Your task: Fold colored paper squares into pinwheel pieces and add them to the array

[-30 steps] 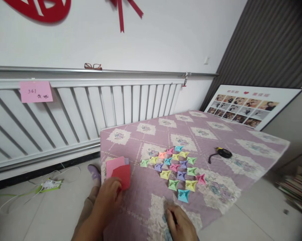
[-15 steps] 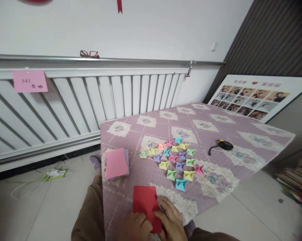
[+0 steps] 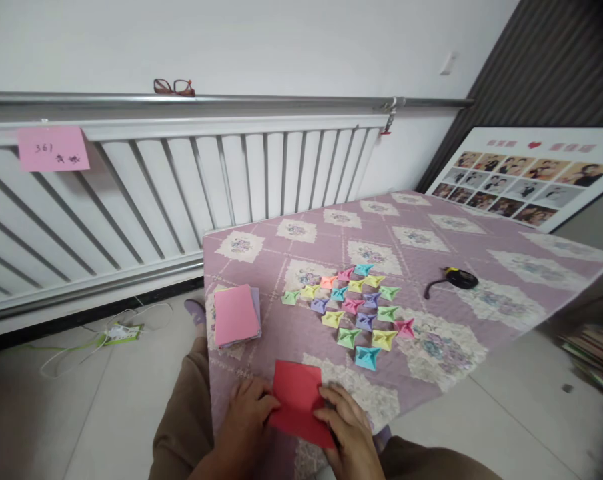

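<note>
A sheet of red paper (image 3: 298,393) lies at the near edge of the table, with a crease across it and its lower part tilted up. My left hand (image 3: 250,410) is closed on the paper's left edge, thumb over the red surface. On the right edge, my right hand (image 3: 349,423) pinches the sheet between thumb and fingers. Beyond the sheet stand several small folded paper boats (image 3: 366,357) in blue, green, yellow, pink, purple and orange, set in slanting rows. To the left sits a stack of coloured paper (image 3: 237,315) with a pink sheet on top.
A flowered purple cloth (image 3: 276,267) covers the table. Toward its right lies a coiled black cable (image 3: 461,279). A white radiator (image 3: 261,173) runs along the far side, with glasses (image 3: 174,87) on its pipe. A photo board (image 3: 521,177) leans at the back right.
My left hand has moved left, from over the paper to its left edge. The sheet's lower part has tilted up, showing a crease. The camera view has shifted slightly.
</note>
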The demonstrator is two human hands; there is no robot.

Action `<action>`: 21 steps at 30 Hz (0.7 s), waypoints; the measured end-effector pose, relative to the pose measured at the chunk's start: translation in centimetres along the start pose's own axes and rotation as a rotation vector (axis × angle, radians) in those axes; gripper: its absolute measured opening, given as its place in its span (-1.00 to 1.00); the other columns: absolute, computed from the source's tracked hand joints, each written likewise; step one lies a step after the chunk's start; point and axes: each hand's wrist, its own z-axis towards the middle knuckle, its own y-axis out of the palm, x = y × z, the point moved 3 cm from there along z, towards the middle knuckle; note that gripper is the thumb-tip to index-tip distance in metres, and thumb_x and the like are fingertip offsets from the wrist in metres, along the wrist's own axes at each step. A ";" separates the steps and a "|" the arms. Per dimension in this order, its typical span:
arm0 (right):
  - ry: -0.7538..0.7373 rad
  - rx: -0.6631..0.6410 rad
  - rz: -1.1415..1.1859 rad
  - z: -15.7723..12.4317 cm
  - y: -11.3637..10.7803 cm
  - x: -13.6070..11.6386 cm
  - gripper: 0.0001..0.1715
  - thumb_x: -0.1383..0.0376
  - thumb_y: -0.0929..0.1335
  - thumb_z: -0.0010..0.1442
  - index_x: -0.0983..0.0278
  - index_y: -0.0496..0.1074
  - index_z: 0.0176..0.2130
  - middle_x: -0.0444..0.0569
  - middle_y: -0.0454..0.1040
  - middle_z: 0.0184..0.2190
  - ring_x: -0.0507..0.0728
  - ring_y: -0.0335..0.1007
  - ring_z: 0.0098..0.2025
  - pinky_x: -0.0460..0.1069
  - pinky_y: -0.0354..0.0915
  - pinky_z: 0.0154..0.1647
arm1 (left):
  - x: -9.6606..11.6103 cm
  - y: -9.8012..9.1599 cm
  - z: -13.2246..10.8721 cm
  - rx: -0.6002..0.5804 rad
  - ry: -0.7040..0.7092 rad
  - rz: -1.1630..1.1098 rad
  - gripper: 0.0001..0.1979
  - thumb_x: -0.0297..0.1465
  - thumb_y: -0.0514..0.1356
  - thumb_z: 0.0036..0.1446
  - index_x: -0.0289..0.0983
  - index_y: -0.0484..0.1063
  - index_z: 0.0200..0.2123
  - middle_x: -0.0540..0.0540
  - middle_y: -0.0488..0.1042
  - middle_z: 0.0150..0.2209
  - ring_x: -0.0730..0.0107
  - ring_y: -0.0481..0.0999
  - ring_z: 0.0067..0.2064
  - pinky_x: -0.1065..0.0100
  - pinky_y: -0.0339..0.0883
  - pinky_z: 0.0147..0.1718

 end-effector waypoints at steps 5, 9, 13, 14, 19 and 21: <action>0.062 0.066 -0.065 0.2 0.2 -0.1 -0.72 0.26 0.36 0.15 0.13 0.48 -0.09 0.01 0.49 -0.01 0.31 0.36 0.09 0.21 0.37 0.00 | 0.0 -0.3 0.6 -0.017 -0.074 -0.022 -0.90 -0.48 0.19 0.10 -0.18 0.48 -0.35 -0.05 0.47 -0.19 0.20 0.38 -0.09 0.09 0.15 -0.04; 0.129 0.085 -0.089 0.7 0.3 -0.4 -0.71 0.20 0.33 0.20 0.14 0.46 -0.06 0.01 0.48 -0.02 0.32 0.34 0.10 0.23 0.37 -0.02 | -0.1 -0.4 0.7 -0.008 -0.164 0.035 -0.92 -0.41 0.18 0.13 -0.21 0.47 -0.40 -0.07 0.45 -0.22 0.16 0.37 -0.10 0.07 0.13 -0.07; 0.200 0.120 -0.110 1.3 0.4 -0.7 -0.77 0.17 0.30 0.24 0.18 0.50 -0.17 0.06 0.46 0.00 0.34 0.31 0.10 0.25 0.35 -0.01 | 0.2 -0.5 0.9 0.001 -0.214 0.055 -0.87 -0.35 0.17 0.15 -0.21 0.46 -0.42 -0.09 0.43 -0.21 0.14 0.36 -0.10 0.06 0.11 -0.06; 0.213 0.123 -0.114 1.4 0.4 -0.7 -0.78 0.17 0.30 0.24 0.18 0.50 -0.20 0.07 0.46 -0.01 0.35 0.31 0.10 0.26 0.35 -0.01 | 0.3 -0.5 1.0 0.001 -0.224 0.057 -0.87 -0.34 0.17 0.15 -0.21 0.45 -0.43 -0.09 0.43 -0.21 0.14 0.36 -0.10 0.05 0.09 -0.05; 0.244 0.136 -0.118 1.9 0.6 -0.7 -0.75 0.15 0.31 0.24 0.19 0.49 -0.38 0.08 0.47 -0.05 0.35 0.30 0.09 0.25 0.34 -0.02 | 0.4 -0.4 1.4 -0.013 -0.270 0.068 -0.84 -0.33 0.16 0.16 -0.22 0.44 -0.44 -0.08 0.42 -0.22 0.15 0.35 -0.10 0.04 0.05 -0.05; 0.249 0.143 -0.119 2.0 0.6 -0.8 -0.72 0.14 0.30 0.24 0.19 0.47 -0.42 0.09 0.47 -0.06 0.35 0.30 0.08 0.24 0.34 -0.04 | 0.4 -0.4 1.5 -0.022 -0.286 0.071 -0.84 -0.33 0.17 0.15 -0.22 0.44 -0.45 -0.07 0.42 -0.23 0.16 0.35 -0.10 0.06 0.04 -0.05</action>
